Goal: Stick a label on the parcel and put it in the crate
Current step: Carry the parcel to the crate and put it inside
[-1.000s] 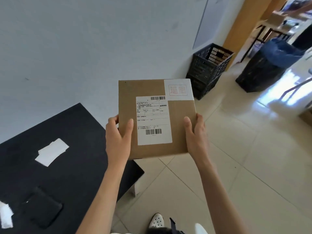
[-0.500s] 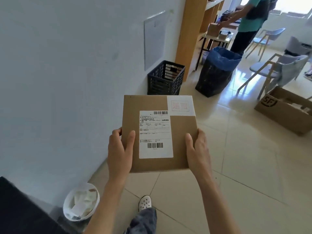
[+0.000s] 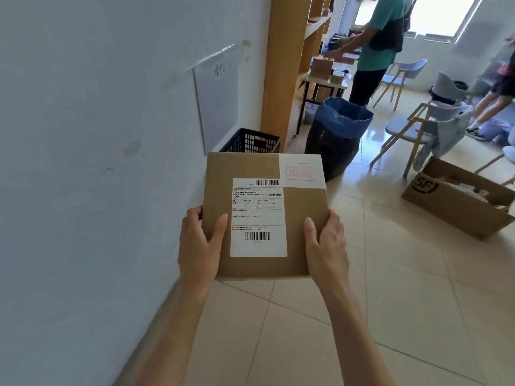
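Note:
I hold a flat brown cardboard parcel point(image 3: 303, 221) in front of me with both hands. My left hand point(image 3: 199, 246) grips its lower left edge, thumb on top. My right hand point(image 3: 326, 249) grips its lower right edge the same way. A white shipping label point(image 3: 257, 218) with barcodes lies on the parcel's face, and a smaller white label with red stamped characters point(image 3: 301, 171) sits at its top right corner. A black plastic crate point(image 3: 250, 140) stands on the floor by the wall, just beyond the parcel's top edge and partly hidden by it.
A white wall point(image 3: 97, 162) runs along my left. Beyond the crate stand a wooden shelf post point(image 3: 284, 65) and a black bin with a blue liner point(image 3: 337, 132). An open cardboard box point(image 3: 457, 199) and chairs point(image 3: 412, 129) are at the right. A person point(image 3: 381, 45) works at a far table.
I have turned away from the black table and moved along the wall toward the crate. The crate is now closer and partly behind the parcel. My grip on the parcel is unchanged.

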`<state>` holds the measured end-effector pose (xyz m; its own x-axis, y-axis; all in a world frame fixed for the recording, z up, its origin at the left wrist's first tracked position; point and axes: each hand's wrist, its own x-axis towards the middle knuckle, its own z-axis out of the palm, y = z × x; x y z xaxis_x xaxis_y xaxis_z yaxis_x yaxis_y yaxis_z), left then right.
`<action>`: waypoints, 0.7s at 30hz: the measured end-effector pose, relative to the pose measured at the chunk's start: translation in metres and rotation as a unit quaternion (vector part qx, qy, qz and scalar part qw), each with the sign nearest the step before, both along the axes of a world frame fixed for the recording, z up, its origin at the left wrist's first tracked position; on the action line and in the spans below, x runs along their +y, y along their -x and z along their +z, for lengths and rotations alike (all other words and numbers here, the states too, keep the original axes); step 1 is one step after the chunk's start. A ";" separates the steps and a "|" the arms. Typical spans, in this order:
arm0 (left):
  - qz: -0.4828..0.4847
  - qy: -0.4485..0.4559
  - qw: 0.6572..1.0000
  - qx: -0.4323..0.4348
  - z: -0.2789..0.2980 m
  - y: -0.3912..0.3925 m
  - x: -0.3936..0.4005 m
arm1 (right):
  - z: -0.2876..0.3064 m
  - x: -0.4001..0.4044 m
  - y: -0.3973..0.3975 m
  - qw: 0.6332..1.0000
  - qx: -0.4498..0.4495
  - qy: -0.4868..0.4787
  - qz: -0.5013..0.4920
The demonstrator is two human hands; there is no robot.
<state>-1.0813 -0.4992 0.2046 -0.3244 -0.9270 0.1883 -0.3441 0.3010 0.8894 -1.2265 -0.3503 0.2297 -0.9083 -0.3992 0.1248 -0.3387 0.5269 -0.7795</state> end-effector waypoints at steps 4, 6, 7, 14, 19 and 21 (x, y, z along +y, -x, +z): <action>-0.001 0.000 1.000 -0.010 -0.005 0.049 -0.049 | -0.008 -0.050 0.048 1.000 -0.008 -0.011 -0.002; -0.002 -0.003 1.000 -0.012 -0.010 0.077 -0.076 | -0.015 -0.077 0.078 1.000 -0.009 -0.012 -0.001; -0.003 -0.003 1.000 -0.013 -0.013 0.091 -0.089 | -0.017 -0.089 0.093 1.000 -0.008 -0.013 0.001; 0.003 -0.002 1.000 -0.015 -0.015 0.233 -0.204 | -0.019 -0.208 0.241 1.000 0.003 0.000 0.028; 0.001 0.012 1.000 -0.021 0.009 0.342 -0.281 | -0.002 -0.286 0.349 1.000 0.005 0.001 0.029; 0.001 0.015 1.000 -0.024 0.012 0.381 -0.308 | 0.003 -0.313 0.386 1.000 0.004 -0.006 0.027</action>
<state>-1.4628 -0.8071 0.2168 -0.3329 -0.9217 0.1993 -0.3873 0.3263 0.8623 -1.6129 -0.6634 0.2329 -0.8845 -0.4488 0.1273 -0.3731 0.5169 -0.7705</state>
